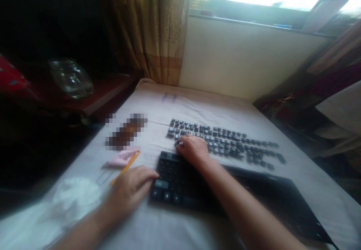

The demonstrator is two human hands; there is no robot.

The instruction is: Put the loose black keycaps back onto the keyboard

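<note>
1. Table (225, 107): covered with a pale cloth, which probably keeps small parts from rolling or scratching.
2. Keyboard (180, 182): black, lying flat at the near middle of the table. Its long axis runs left to right, with the right end angled nearer to the person. Its far edge faces the loose keycaps.
3. Keycaps (234, 141): laid out in rows just beyond the keyboard and roughly parallel to it, apparently to preserve their order.
4. Left hand (131, 190): palm down, fingers loosely extended, holding nothing. The fingertips touch the keyboard's left end, seemingly to brace it.
5. Right hand (193, 149): reaches over the keyboard, fingers curled down on the left end of the keycap rows. Whether it pinches a cap cannot be determined.
6. Pink cloth (118, 159) and yellow stick (125, 167): parked just left of the keyboard, within reach.
</note>
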